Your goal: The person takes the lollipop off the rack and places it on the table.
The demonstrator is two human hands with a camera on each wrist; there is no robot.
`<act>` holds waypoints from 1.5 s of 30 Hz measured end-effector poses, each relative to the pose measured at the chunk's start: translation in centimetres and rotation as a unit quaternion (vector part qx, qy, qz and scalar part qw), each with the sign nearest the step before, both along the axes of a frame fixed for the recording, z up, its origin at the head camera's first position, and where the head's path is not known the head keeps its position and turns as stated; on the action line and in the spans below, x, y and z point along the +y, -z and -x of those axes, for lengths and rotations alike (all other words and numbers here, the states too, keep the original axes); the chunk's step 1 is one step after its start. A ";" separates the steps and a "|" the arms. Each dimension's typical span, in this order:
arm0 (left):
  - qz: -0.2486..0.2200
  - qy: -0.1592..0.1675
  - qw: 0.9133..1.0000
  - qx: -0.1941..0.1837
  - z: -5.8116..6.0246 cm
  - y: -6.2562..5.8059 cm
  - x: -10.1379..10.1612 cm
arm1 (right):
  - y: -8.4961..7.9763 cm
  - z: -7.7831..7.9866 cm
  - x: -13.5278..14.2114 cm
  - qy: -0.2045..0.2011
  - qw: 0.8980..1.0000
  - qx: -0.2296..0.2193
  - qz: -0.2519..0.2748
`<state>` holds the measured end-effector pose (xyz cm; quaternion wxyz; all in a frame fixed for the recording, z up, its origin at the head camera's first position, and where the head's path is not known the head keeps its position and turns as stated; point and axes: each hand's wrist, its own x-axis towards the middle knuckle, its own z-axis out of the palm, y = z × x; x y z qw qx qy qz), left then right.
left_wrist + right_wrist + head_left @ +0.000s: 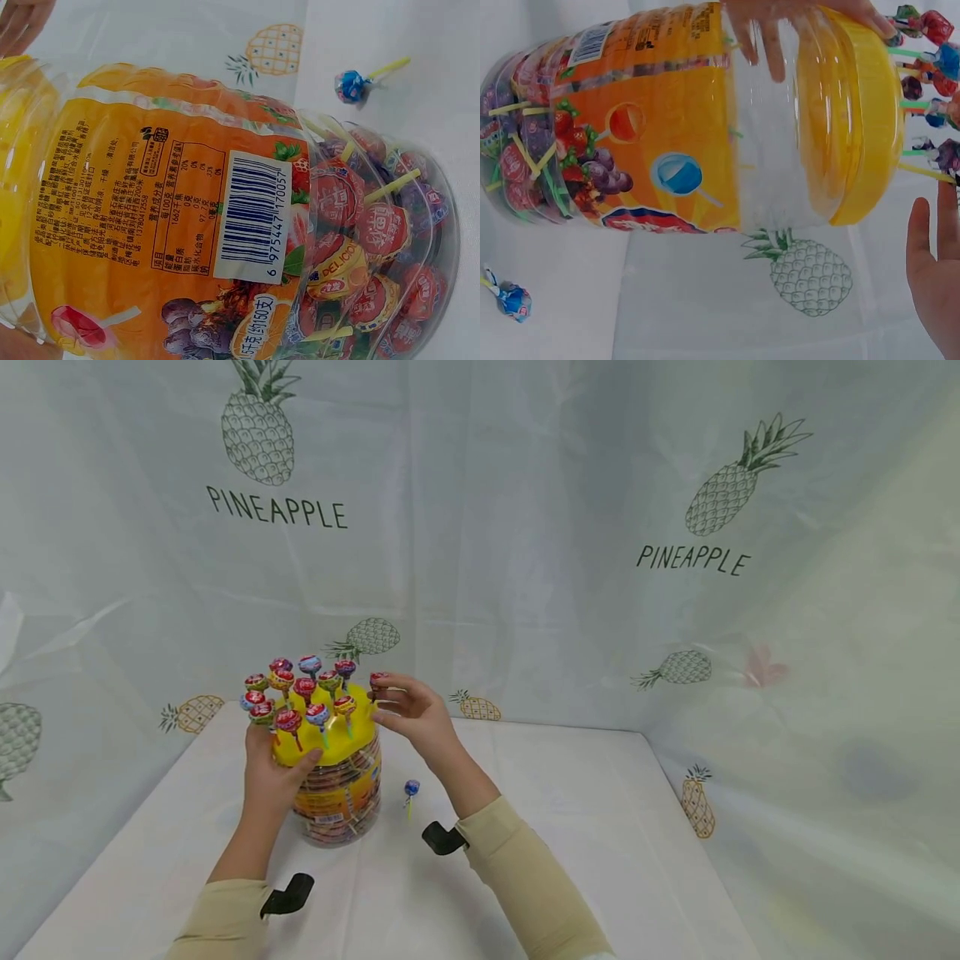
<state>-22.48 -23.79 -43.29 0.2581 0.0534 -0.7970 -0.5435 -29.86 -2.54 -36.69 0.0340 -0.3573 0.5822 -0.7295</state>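
Observation:
A clear plastic jar of lollipops (345, 802) with an orange label stands upright under a yellow lid (347, 739). Several wrapped lollipops (304, 687) stick up out of the lid. My left hand (270, 772) grips the jar at its lid from the left, the thumb on the near side; in the right wrist view its fingers curl over the jar's neck. At the lid's right edge, my right hand (420, 718) pinches a red-wrapped lollipop (378, 679) by its head. In the right wrist view that lollipop's yellow stick (926, 172) touches the lid; its head is cut off there.
One loose blue-wrapped lollipop (411, 788) lies on the white tabletop (585, 827), right of the jar. Behind the table hangs a pale curtain (525, 543) printed with pineapples.

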 end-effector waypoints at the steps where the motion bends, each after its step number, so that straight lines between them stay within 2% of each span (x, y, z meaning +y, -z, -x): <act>1: 0.000 0.000 1.000 0.000 0.0 0.0 0.0 | 0.1 0.1 0.1 -0.001 1.000 -0.007 0.003; 13: -0.003 -0.003 1.000 0.002 -0.1 -0.2 0.1 | 2.4 1.3 1.9 0.026 0.997 -0.070 0.028; 25: -0.011 -0.004 1.000 -0.006 -0.1 -0.1 0.1 | 7.5 2.8 3.1 0.051 0.986 -0.151 -0.040; 45: -0.016 0.003 1.000 -0.004 -0.1 -0.3 0.2 | 14.3 4.4 5.2 0.085 0.966 -0.210 -0.126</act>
